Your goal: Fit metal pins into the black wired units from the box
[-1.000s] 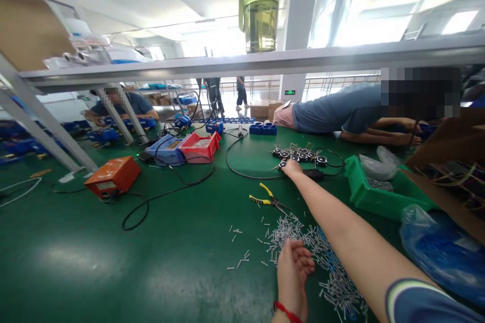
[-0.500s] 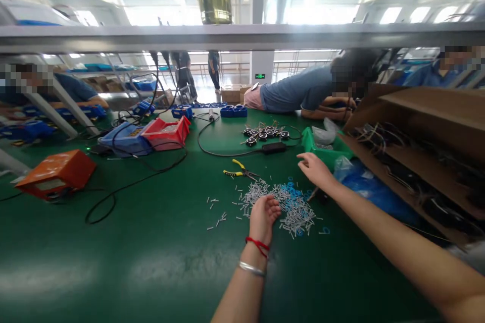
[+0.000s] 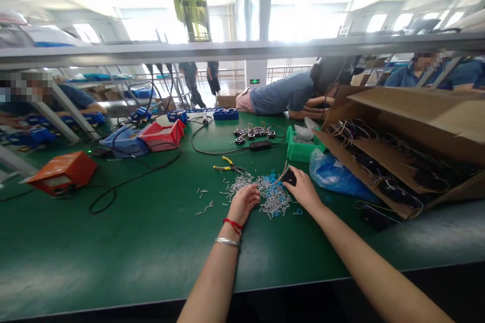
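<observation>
Left hand (image 3: 244,201) lies loosely curled at the near-left edge of the pin pile (image 3: 271,197); whether it pinches a pin I cannot tell. Right hand (image 3: 303,191), at the pile's right edge, grips a black part (image 3: 290,177), wires (image 3: 283,170) pointing far-left. Pliers (image 3: 227,165) lie beyond.

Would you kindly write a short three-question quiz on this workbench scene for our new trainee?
1. True or false: the right hand holds a small black part at its fingers.
2. What lies on the table just beyond the pin pile? A. yellow-handled pliers B. a hammer C. a mug
3. Fill in: the left hand rests at the edge of the pins on a ___ tabletop.

Key: 1 true; 2 A; 3 green.
</observation>
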`<state>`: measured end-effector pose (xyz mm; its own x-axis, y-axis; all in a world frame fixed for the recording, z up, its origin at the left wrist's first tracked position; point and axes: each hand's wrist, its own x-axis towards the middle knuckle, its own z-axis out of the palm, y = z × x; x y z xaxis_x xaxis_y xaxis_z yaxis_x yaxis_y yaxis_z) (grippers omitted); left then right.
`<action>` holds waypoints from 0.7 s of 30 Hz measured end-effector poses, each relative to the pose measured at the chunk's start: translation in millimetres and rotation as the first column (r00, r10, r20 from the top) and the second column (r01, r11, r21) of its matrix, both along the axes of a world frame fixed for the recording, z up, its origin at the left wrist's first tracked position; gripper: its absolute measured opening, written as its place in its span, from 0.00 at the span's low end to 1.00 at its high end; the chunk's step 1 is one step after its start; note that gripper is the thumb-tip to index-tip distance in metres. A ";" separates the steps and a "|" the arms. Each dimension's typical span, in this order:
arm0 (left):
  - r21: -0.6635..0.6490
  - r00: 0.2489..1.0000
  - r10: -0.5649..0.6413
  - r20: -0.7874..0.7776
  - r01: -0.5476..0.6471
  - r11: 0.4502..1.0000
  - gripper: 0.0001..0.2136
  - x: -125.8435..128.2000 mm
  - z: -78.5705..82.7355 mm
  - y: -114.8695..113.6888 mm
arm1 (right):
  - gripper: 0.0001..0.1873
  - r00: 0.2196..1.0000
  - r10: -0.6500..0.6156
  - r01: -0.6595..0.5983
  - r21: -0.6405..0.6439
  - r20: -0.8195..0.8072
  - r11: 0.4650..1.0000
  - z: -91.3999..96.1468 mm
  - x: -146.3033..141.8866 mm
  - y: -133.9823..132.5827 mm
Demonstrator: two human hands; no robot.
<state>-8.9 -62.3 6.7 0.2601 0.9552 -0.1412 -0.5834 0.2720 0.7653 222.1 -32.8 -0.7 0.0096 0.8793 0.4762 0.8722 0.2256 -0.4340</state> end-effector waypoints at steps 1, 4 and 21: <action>0.014 1.000 -0.023 0.002 0.023 1.000 0.15 2.4 1.2 -1.6 | 0.33 0.997 0.070 -0.069 0.017 -0.039 0.997 5.9 -14.3 -4.4; 0.044 0.997 -0.082 0.014 0.082 0.996 0.17 8.2 1.3 -3.8 | 0.34 0.933 0.347 -0.347 0.019 -0.092 0.938 20.0 -58.5 -19.0; -0.012 0.997 0.067 -0.046 -0.068 0.998 0.16 4.0 -2.0 14.7 | 0.06 0.995 0.038 -0.049 -0.123 -0.088 0.991 -33.6 -7.9 34.4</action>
